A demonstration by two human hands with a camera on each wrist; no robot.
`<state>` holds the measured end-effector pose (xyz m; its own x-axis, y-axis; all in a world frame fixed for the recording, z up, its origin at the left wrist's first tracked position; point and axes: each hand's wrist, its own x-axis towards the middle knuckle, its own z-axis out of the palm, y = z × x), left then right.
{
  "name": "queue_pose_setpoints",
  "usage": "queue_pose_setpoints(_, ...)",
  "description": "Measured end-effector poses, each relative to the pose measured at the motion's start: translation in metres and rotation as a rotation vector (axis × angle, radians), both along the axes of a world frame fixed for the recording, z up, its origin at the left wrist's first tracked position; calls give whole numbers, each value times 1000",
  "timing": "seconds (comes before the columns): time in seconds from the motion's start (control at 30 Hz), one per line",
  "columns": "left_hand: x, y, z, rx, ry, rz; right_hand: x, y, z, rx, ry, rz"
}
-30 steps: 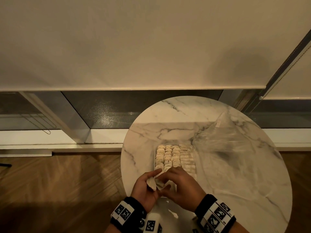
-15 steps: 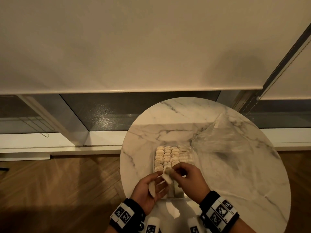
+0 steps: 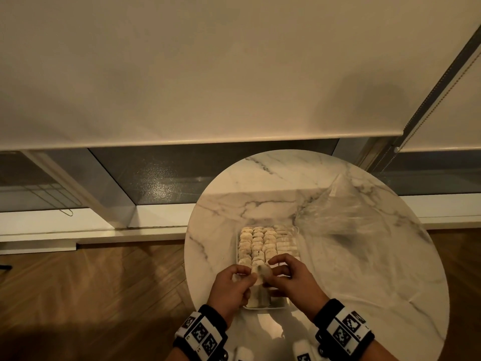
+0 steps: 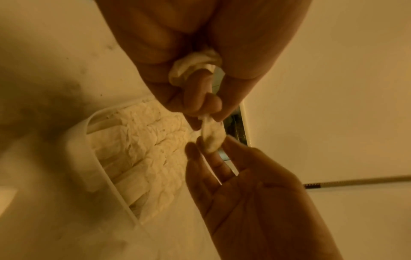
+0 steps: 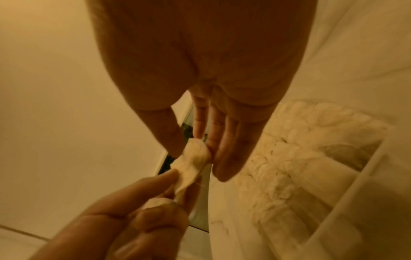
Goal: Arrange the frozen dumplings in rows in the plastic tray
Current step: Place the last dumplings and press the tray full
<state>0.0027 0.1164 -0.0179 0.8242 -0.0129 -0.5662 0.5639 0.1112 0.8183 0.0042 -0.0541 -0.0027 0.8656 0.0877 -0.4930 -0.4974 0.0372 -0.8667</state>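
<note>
A clear plastic tray lies on the round marble table, its far part filled with rows of pale dumplings. Over the tray's near end both hands hold one dumpling between them. My left hand pinches one end with thumb and finger, and a second dumpling is tucked in its palm. My right hand pinches the other end of the shared dumpling. The tray's near end is partly hidden by the hands.
A crumpled clear plastic bag lies on the table to the right of the tray and beyond it. The table's left edge drops to a wooden floor. A low window sill runs behind the table.
Half a second ago my right hand held a dumpling by the near end of the rows. It has come back to the left hand, and both now pinch one dumpling.
</note>
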Motion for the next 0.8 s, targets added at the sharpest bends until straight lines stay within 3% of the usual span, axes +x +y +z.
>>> queue_pose_setpoints(0.17, 4, -1, 3, 79, -56, -124, 2, -2, -6, -131, -118, 160)
queue_pose_setpoints(0.37, 8, 1, -2, 170, -128, -47, 5, -10, -7, -186, -161, 210)
queue_pose_setpoints(0.53, 9, 0, -3, 167, -143, -92, 7, -17, -11, -234, -136, 312)
queue_pose_setpoints(0.63, 10, -4, -4, 107, -44, -14, 10, -17, -28, -307, -113, 241)
queue_pose_setpoints(0.73, 15, 1, -7, -95, 155, 191, 12, -22, -50, -472, -30, 72)
queue_pose_setpoints(0.8, 17, 8, -6, -232, 247, 295, 12, -24, -61, -493, 30, 60)
